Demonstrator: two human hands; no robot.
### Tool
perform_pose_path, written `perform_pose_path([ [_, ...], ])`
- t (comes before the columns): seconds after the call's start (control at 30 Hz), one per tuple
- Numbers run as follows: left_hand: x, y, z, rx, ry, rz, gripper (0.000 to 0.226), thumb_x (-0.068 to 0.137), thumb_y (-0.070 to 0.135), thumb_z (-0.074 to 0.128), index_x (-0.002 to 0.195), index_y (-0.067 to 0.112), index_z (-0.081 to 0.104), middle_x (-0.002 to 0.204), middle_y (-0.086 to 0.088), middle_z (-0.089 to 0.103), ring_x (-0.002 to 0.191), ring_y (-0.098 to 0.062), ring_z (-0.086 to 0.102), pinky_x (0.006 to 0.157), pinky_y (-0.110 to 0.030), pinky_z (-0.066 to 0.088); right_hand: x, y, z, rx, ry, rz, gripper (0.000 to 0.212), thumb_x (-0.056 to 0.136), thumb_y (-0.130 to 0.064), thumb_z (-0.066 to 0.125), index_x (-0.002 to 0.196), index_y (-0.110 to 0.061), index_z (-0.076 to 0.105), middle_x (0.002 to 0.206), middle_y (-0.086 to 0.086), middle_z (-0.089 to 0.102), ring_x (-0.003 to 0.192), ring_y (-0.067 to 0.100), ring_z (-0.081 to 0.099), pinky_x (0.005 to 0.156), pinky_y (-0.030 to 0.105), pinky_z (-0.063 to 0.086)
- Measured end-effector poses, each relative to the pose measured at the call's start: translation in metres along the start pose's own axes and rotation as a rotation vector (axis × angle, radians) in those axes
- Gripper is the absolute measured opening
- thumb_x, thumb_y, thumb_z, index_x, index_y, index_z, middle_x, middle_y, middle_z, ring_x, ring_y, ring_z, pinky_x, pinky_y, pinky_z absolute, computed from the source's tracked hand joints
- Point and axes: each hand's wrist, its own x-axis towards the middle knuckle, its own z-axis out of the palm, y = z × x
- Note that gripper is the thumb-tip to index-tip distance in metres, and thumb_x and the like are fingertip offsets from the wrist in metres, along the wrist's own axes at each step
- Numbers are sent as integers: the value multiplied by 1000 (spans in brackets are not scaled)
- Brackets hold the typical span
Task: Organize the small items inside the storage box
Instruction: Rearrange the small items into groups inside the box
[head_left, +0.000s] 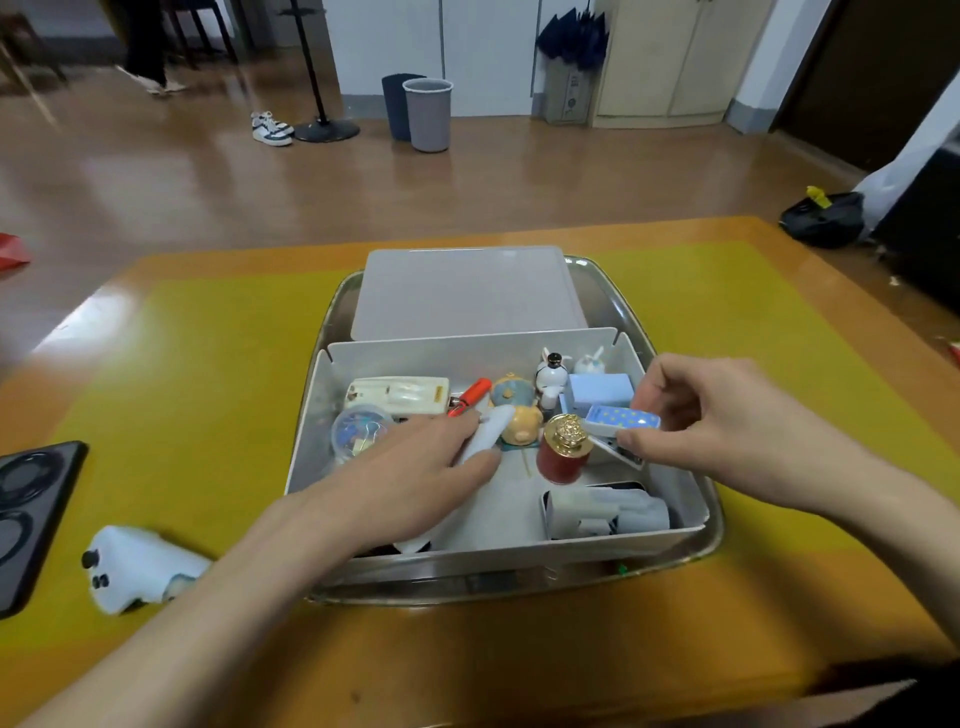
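The white storage box (670, 415) is sitting open in a metal tray (714, 525) on the tabletop (208, 364), its lid (467, 293) lying just behind it. Inside, the left hand (410, 478) is curling its fingers around a white oblong object (491, 428) beside a small pig figurine (522, 423). The right hand (727, 421) is pinching a blue starred stapler (621, 420) above a red jar (563, 454) with a gold cap. A white controller (137, 569) is lying on the tabletop to the left.

Inside the white plastic storage box (311, 415), bare floor shows front-centre between the left hand (415, 467) and the white foam block (605, 512); the far half is crowded with small items, the red gold-capped jar (563, 457) standing mid-box.
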Motion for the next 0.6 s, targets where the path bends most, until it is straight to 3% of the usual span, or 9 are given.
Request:
perform_pose_path([
  [0.07, 6, 8, 7, -9, 11, 35, 30, 102, 41, 36, 84, 23, 52, 76, 1, 60, 71, -15, 57, 67, -42, 48, -3, 2, -1, -5, 2, -3, 19, 75, -31, 81, 78, -25, 62, 71, -7, 73, 66, 17, 68, 66, 51, 55],
  [0.17, 10, 22, 22, 9, -8, 108, 30, 104, 36, 39, 79, 26, 50, 71, 4, 56, 64, -9, 51, 58, -29, 40, -6, 3, -1, -33, -2, 1, 20, 76, -31, 81, 78, -25, 62, 71, -7, 73, 67, 13, 67, 67, 49, 55],
  [0.3, 18, 28, 36, -1, 122, -9, 18, 96, 39, 53, 84, 27, 58, 76, 6, 65, 71, -10, 59, 68, -39, 51, -7, 3, -2, -43, 0, -7, 20, 76, -32, 81, 77, -27, 61, 70, -7, 71, 65, 11, 66, 66, 49, 54],
  [0.4, 21, 26, 36, 130, 212, -47, 14, 88, 44, 58, 82, 31, 58, 75, 11, 66, 74, -8, 60, 69, -39, 53, -9, 1, -3, -52, -4, -13, 20, 75, -34, 80, 76, -28, 61, 69, -10, 71, 63, 6, 65, 64, 47, 54],
  [0.53, 19, 22, 34, 127, 187, -31, 20, 85, 52, 65, 79, 34, 61, 69, 20, 64, 69, 4, 59, 56, -22, 46, -9, 0, -3, -77, 4, -24, 20, 76, -35, 80, 76, -28, 61, 68, -13, 70, 62, 5, 64, 62, 44, 53],
  [0.6, 17, 23, 36, 153, 157, -6, 20, 85, 52, 65, 80, 33, 60, 72, 22, 68, 70, 4, 60, 54, -21, 39, -7, -1, -2, -87, 1, -23, 20, 76, -35, 80, 77, -28, 61, 67, -11, 69, 62, 5, 64, 63, 45, 54],
])
